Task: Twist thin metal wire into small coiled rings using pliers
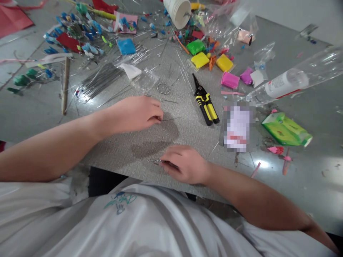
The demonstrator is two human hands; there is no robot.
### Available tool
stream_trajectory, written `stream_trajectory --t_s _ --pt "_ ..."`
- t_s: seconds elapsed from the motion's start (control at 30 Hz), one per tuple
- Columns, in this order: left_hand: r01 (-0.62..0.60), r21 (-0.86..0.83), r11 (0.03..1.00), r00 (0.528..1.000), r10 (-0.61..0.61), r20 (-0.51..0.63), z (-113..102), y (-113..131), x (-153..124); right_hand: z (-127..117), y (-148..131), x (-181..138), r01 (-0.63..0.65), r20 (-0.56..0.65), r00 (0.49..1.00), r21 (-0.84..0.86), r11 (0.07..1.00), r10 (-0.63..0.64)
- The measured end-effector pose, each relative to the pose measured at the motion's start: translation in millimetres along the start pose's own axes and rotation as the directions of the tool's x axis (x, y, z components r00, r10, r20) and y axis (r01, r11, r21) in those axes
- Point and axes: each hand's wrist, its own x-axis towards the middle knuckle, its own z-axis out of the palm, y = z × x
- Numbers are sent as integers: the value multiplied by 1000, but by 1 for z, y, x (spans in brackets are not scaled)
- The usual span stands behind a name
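My left hand point(142, 111) is closed in a pinch over the grey table point(120, 151), and a thin metal wire point(172, 119) sticks out to the right from its fingertips. Nearer my body, my right hand point(186, 164) is closed on a small piece of twisted wire point(153, 161), whose tip points left; the rest is hidden by the fingers. A round wire coil point(163, 88) lies just beyond my left hand. To the right of that hand rest black-and-yellow pliers point(205, 101). A bundle of straight wires point(100, 80) lies at the back left.
Colored clay packets, such as a yellow one point(200, 60) and a pink one point(230, 80), lie at the back. A clear bottle point(284, 84) and a green tissue pack point(286, 130) are on the right. A white cup point(178, 14) lies tipped; a wooden stick point(65, 85) is at left.
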Motion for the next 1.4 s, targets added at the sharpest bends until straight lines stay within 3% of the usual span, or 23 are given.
stream_trajectory --t_s 0.2,0.33,0.57,0.7,0.77,0.9,1.03,1.2,1.4 --pt "-16 -112 994 1000 15 -9 -2 -11 2 -2 -1 2 2 15 1000 -14 1000 -2" --pt "14 -127 992 1000 -11 27 -5 -17 2 -2 0 1 11 2 1000 -1 1000 -11" --pt "96 -150 984 992 -83 94 -10 -30 5 -1 0 0 -47 87 995 26 999 44" --pt "68 -141 988 994 -55 92 -9 -31 5 -2 1 0 -47 93 995 37 998 43" --pt "35 -132 991 999 -30 42 -8 -26 6 -2 1 0 -48 93 995 37 998 44" --pt "-50 6 999 984 50 -172 -1 -11 13 1 3 -1 -30 70 997 38 999 28" --pt "17 135 991 961 21 -276 13 -2 32 4 5 -1 -2 54 999 23 1000 0" --pt "69 124 990 962 -33 -271 18 -3 46 5 7 -1 29 34 999 12 999 -30" --pt "59 136 989 957 -17 -289 13 0 34 5 7 -2 1 58 998 11 1000 -2"
